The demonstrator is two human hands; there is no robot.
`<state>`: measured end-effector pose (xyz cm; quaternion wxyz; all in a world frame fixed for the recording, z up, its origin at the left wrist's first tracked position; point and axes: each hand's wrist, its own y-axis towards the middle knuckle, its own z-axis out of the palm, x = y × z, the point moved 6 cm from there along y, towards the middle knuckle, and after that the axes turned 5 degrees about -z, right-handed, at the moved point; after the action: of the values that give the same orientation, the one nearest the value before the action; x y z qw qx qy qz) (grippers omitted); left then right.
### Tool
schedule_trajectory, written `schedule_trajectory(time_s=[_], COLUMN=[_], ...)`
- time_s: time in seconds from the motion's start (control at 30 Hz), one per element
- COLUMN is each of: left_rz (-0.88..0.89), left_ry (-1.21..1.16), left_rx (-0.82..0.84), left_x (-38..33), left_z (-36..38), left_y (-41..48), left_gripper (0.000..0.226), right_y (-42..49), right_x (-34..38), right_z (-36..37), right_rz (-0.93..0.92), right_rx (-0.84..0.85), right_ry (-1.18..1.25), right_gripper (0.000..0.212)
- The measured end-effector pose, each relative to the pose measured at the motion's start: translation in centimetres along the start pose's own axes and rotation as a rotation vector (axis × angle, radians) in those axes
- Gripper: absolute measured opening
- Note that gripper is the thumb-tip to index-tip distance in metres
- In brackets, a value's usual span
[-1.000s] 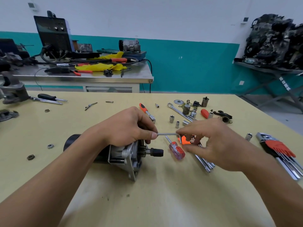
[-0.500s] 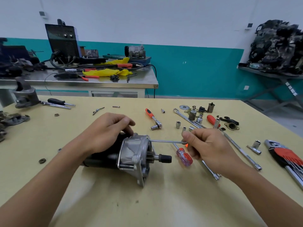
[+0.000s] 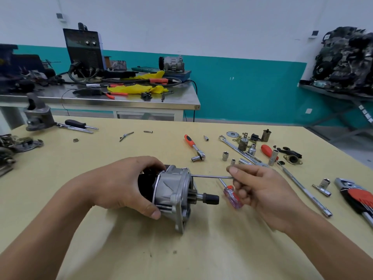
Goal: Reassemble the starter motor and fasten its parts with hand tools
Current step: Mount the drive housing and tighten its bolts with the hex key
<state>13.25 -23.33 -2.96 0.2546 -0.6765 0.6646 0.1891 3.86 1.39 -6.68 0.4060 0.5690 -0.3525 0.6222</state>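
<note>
Now we hold the starter motor [image 3: 173,193] on its side near the middle of the yellow table [image 3: 181,249]. Our left hand [image 3: 125,184] wraps round its black body, and the shaft points to 3 o'clock. Our right hand [image 3: 260,188] pinches a thin steel rod [image 3: 210,176], whose tip meets the housing's top edge, probably at a bolt hole. A red-handled screwdriver [image 3: 232,196] lies by those fingers, and a ratchet [image 3: 194,147] sits at 1 o'clock.

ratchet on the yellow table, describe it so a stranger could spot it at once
On the yellow table, look just beyond the starter motor. The ratchet lies left of the loose sockets. Its orange grip ends in a chrome head, unlike the all-chrome tools nearby.
</note>
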Motion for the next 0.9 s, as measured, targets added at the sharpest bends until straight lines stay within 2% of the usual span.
schedule_trajectory(time_s=[0.13,0.2,0.3,0.37,0.47,0.57,0.63,0.9], left_rz=[0.004,0.005,0.011,0.013,0.004,-0.003,-0.012,-0.069], left_ry=[-0.018,-0.020,-0.027,-0.028,-0.035,-0.014,-0.011,0.068], left_rx=[-0.018,-0.023,-0.020,-0.020,-0.011,-0.028,-0.042,-0.059], left_x=[0.0,0.0,0.0,0.1,0.1,0.1,0.1,-0.1], left_z=[-0.2,-0.2,-0.1,-0.1,0.0,-0.1,-0.1,0.3], left_y=[0.0,0.0,0.0,0.1,0.0,0.0,0.0,0.2], left_gripper=[0.071,0.070,0.069,0.070,0.071,0.071,0.071,0.075], right_y=[-0.6,-0.7,-0.7,-0.8,-0.7,-0.7,-1.0,-0.1], right_x=[1.2,1.7,2.2,2.0,1.3,-0.1,-0.6,0.0], right_z=[0.0,-0.2,-0.2,-0.1,0.2,0.6,1.0,1.3], right_rz=[-0.198,-0.282,-0.397,-0.448,-0.338,0.005,0.159,0.189], right_rx=[0.086,0.091,0.119,0.132,0.059,0.041,0.029,-0.072], right_ry=[-0.281,-0.392,-0.534,-0.655,-0.647,-0.325,-0.123,-0.116], right_gripper=[0.035,0.034,0.017,0.032,0.057,0.052,0.045,0.024])
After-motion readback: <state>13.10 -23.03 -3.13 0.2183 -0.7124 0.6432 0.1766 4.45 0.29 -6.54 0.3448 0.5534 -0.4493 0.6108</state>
